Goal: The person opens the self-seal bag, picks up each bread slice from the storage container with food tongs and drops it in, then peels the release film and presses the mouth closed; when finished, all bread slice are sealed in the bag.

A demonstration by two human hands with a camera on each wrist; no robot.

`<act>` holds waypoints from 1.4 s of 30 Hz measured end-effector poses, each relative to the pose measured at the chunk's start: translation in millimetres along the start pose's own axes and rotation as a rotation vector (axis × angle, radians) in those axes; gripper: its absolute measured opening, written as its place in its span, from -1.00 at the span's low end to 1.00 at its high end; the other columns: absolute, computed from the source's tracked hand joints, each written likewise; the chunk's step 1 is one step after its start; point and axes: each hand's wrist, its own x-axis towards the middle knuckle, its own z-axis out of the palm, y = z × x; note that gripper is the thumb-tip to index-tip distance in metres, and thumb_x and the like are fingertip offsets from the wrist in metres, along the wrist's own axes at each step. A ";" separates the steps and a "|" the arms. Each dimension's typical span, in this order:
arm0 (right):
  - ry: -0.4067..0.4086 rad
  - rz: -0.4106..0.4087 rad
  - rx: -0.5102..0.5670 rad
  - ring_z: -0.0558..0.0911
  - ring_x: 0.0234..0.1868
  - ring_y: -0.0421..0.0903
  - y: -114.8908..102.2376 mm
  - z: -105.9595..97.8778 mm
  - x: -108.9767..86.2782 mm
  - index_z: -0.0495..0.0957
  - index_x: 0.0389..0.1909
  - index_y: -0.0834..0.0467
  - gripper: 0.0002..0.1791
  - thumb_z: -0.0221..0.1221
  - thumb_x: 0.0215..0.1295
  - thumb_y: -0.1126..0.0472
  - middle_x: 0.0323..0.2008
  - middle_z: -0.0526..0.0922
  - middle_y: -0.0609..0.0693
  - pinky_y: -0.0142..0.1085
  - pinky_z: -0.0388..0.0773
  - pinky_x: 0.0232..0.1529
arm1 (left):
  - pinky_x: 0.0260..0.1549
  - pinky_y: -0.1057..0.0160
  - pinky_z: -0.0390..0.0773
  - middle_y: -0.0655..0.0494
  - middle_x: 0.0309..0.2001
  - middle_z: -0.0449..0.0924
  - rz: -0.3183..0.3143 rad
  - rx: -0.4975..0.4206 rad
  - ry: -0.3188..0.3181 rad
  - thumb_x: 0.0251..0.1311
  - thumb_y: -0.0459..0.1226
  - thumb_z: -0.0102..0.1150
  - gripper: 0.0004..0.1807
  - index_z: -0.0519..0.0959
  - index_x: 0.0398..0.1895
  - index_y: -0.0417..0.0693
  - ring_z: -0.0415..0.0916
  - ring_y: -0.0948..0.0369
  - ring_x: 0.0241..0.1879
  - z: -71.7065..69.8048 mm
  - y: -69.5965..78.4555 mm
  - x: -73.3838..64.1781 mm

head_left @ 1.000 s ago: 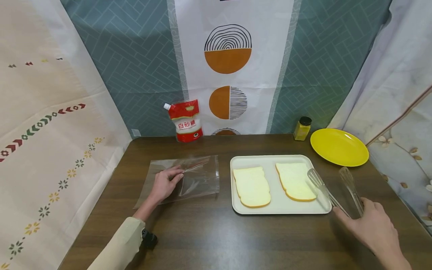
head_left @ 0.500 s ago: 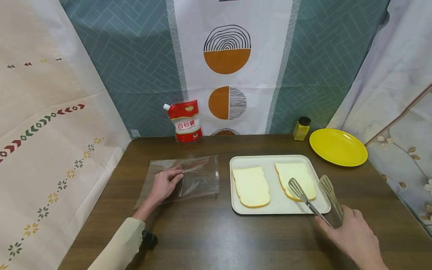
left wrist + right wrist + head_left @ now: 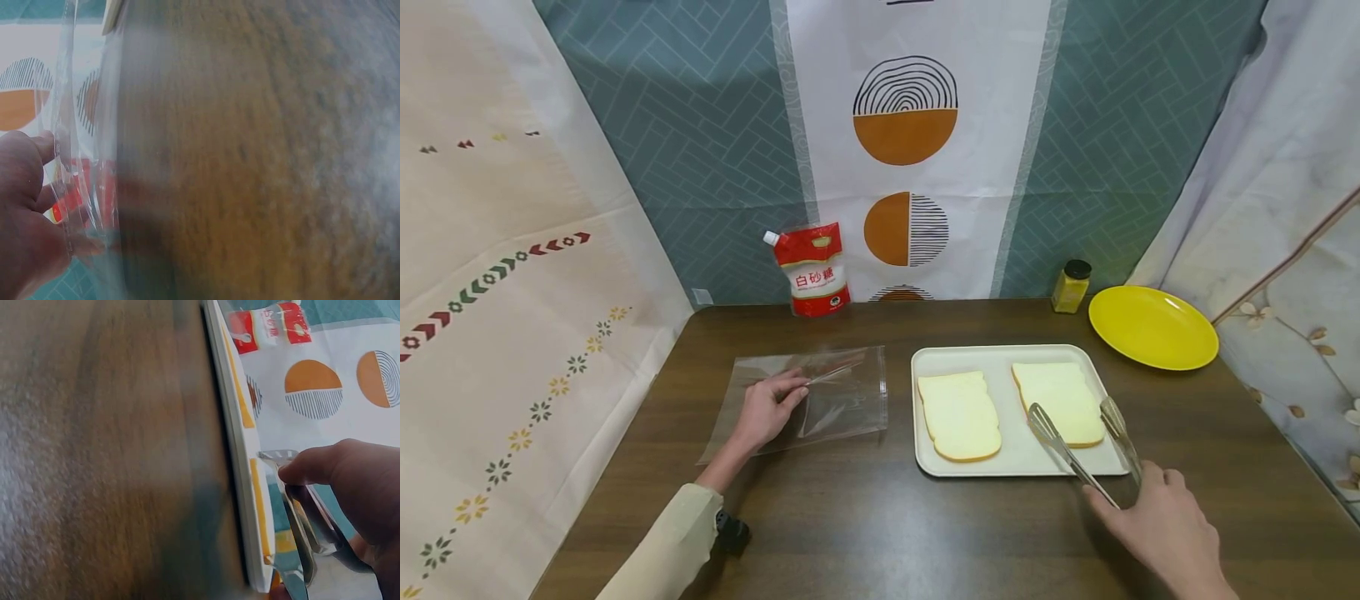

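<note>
My left hand point(image 3: 769, 411) pinches the upper layer of a transparent plastic bag point(image 3: 846, 408) lying on the table at left. In the left wrist view, thumb and fingers point(image 3: 47, 199) lie on either side of the film. My right hand point(image 3: 1168, 529) grips metal tongs point(image 3: 1070, 457), whose two arms stand apart. Their slotted tips straddle the right bread slice point(image 3: 1060, 400), one at each side of it; whether they touch it is hard to tell. A second bread slice point(image 3: 958, 417) lies to the left on the same cream tray point(image 3: 1000, 357).
A yellow plate point(image 3: 1153, 327) and a yellow jar with a black lid point(image 3: 1071, 286) stand at the back right. A red and white spouted pouch point(image 3: 813, 271) leans against the back cloth. Patterned curtains border both sides of the wooden table point(image 3: 865, 533).
My right hand has moved left with the tongs, from beyond the tray's right edge to around the right bread slice. The left hand keeps its place on the bag.
</note>
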 end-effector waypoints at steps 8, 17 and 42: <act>0.011 0.007 0.008 0.51 -0.22 0.49 -6.3 5.0 1.4 0.24 0.15 0.65 0.21 0.27 0.07 -0.46 -0.12 0.35 0.59 0.29 0.48 -0.48 | 0.03 -0.21 0.51 -0.23 0.12 0.60 0.002 -0.002 -0.003 0.24 -0.39 0.34 -0.80 0.74 -0.07 -0.22 0.51 -0.16 0.16 1.5 -1.3 -0.2; 0.006 -0.009 0.013 0.53 -0.32 0.40 -10.4 7.4 3.7 0.29 0.08 0.64 0.13 0.31 0.08 -0.40 -0.16 0.39 0.54 0.23 0.49 -0.51 | 0.06 -0.21 0.49 -0.23 0.13 0.59 -0.013 -0.011 -0.006 0.24 -0.40 0.33 -0.79 0.74 -0.07 -0.23 0.51 -0.15 0.17 2.2 0.3 -0.3; 0.106 -0.118 0.031 0.53 -0.42 0.32 -5.1 15.0 0.6 0.36 -0.03 0.56 -0.22 0.37 0.17 -0.09 -0.28 0.43 0.40 0.17 0.43 -0.64 | 0.04 -0.22 0.50 -0.27 0.11 0.60 -0.010 -0.010 0.004 0.23 -0.41 0.34 -0.81 0.74 -0.10 -0.25 0.53 -0.17 0.15 2.7 0.8 0.4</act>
